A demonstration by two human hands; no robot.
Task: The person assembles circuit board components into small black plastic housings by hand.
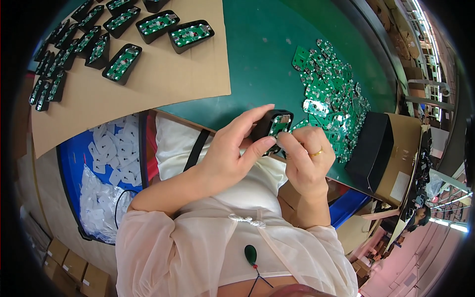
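Observation:
A black plastic housing (261,129) with a green circuit board (280,125) set in its open face is held up over the near edge of the table. Around its left side wraps my left hand (235,146), thumb toward the lower end. My right hand (308,154), with a ring on one finger, is closed, and its bent fingertips press at the board's lower right edge. Whether those fingertips pinch anything small is hidden. Beyond the right hand spreads a heap of loose green circuit boards (336,99).
Several black housings with boards fitted (122,63) stand on a cardboard sheet (188,79) at far left. A blue bin (71,168) at lower left holds white pieces and a clear plastic bag (101,203). An open carton (396,158) with a black inner side stands right of the heap.

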